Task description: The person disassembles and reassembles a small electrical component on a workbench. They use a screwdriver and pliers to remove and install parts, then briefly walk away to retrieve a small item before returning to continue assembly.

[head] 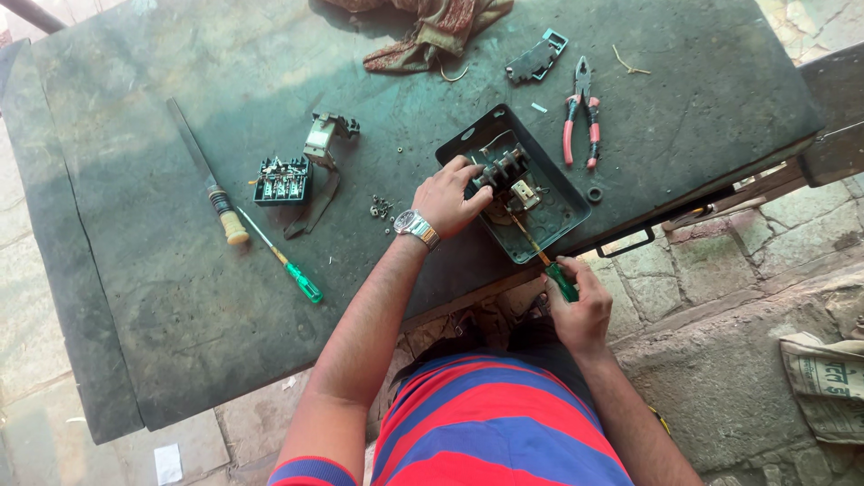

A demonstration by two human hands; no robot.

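My left hand point(450, 195), with a wristwatch, rests on the near edge of a dark metal switch box point(560, 214), its fingers touching the black part point(500, 168) fixed inside. My right hand point(580, 310) grips the green handle of a screwdriver point(560, 279); the shaft runs up into the box toward a small pale component point(525, 194). The box lies tilted on the dark green table point(135, 180) near its front edge.
On the table lie red-handled pliers point(580, 121), a second green screwdriver point(283, 263), a file with a pale handle point(209, 180), a black terminal block point(282, 182), a metal bracket point(322, 144), loose screws point(382, 208), a black clip point(536, 58) and a cloth point(432, 27). Stone paving lies below.
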